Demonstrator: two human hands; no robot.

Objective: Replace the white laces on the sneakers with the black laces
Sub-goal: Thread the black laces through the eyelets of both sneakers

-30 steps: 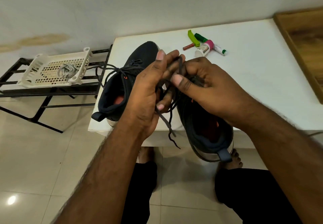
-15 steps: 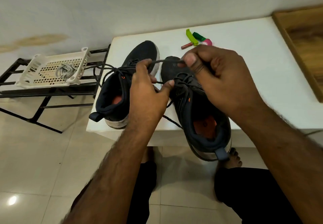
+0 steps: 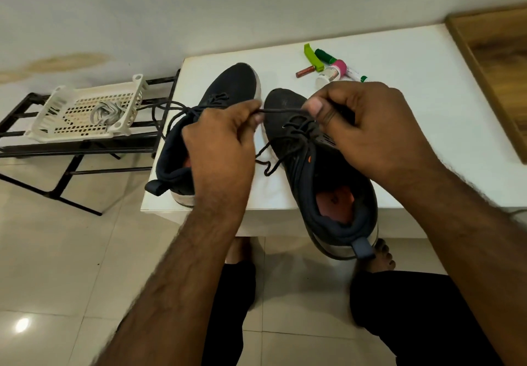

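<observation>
Over right sneaker (image 3: 328, 171), hands pinch black lace (image 3: 282, 111).

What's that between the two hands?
A black lace stretches taut between the left hand and right hand, above the right shoe's toe, seen from the head camera.

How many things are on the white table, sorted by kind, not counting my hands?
Sneakers: 2, one left, one right
Black laces: 2, left sneaker's, right sneaker's
Small tubes and bottles by the wall: about 5, partly hidden
Total: about 9
</observation>
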